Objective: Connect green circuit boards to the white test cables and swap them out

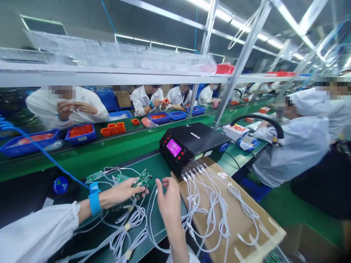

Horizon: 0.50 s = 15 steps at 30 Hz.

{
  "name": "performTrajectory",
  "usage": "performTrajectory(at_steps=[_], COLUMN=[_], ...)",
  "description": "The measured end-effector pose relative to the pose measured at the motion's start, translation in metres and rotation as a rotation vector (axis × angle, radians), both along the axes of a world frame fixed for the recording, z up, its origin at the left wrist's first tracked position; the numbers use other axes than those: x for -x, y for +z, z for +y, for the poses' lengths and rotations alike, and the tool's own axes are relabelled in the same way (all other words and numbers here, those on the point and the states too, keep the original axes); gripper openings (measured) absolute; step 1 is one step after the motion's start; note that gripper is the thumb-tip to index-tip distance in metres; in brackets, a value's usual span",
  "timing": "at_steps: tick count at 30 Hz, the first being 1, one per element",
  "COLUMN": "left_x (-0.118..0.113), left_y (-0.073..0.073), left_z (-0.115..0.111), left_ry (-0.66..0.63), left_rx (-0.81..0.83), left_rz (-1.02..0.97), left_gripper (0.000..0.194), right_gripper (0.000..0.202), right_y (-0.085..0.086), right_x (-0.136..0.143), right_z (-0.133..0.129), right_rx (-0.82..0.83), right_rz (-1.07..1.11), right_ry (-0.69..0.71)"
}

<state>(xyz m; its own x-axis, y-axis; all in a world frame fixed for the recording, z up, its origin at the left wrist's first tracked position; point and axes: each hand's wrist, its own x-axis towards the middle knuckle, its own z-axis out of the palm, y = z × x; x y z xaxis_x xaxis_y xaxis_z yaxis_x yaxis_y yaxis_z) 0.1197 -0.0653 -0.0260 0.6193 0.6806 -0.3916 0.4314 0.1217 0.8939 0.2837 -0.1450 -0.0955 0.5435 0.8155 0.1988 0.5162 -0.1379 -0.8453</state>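
My left hand, with a blue strap at the wrist, is closed on green circuit boards above the green table. To its right my right hand is raised, its thumb apart from the fingers, and it holds nothing. A white cable runs just left of my right hand. Bundled white cables lie below my left hand, and more boards with wires lie beyond it. The black box with a lit pink screen stands beyond my right hand, with several white cables plugged into its front.
Cardboard with coiled cables lies at the right. A green conveyor crosses behind, with blue trays of red parts and orange boxes beyond. People in white coats sit opposite and at the right. A blue coiled cord hangs at the left.
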Motion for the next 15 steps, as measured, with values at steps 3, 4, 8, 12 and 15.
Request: performTrajectory(at_steps=[3, 4, 8, 12, 15], left_x=[0.002, 0.002, 0.000, -0.001, -0.001], left_y=[-0.004, -0.005, -0.011, -0.018, -0.018], left_z=[0.004, 0.005, 0.012, 0.016, 0.015], left_ry=[0.191, 0.237, 0.332, 0.363, 0.378], left_rx=[-0.092, -0.094, -0.084, -0.042, -0.014], left_rz=[-0.015, -0.037, -0.120, -0.176, -0.175], left_gripper=[0.046, 0.048, 0.053, 0.052, 0.049], right_gripper=[0.029, 0.028, 0.028, 0.025, 0.028], right_y=[-0.009, -0.014, -0.030, -0.031, -0.029], right_x=[-0.003, -0.003, 0.003, 0.010, 0.016], right_z=[0.008, 0.012, 0.028, 0.037, 0.042], right_rx=[0.437, 0.541, 0.639, 0.641, 0.643], right_rz=[-0.332, -0.389, -0.472, -0.444, -0.429], right_ry=[0.035, 0.065, 0.094, 0.133, 0.150])
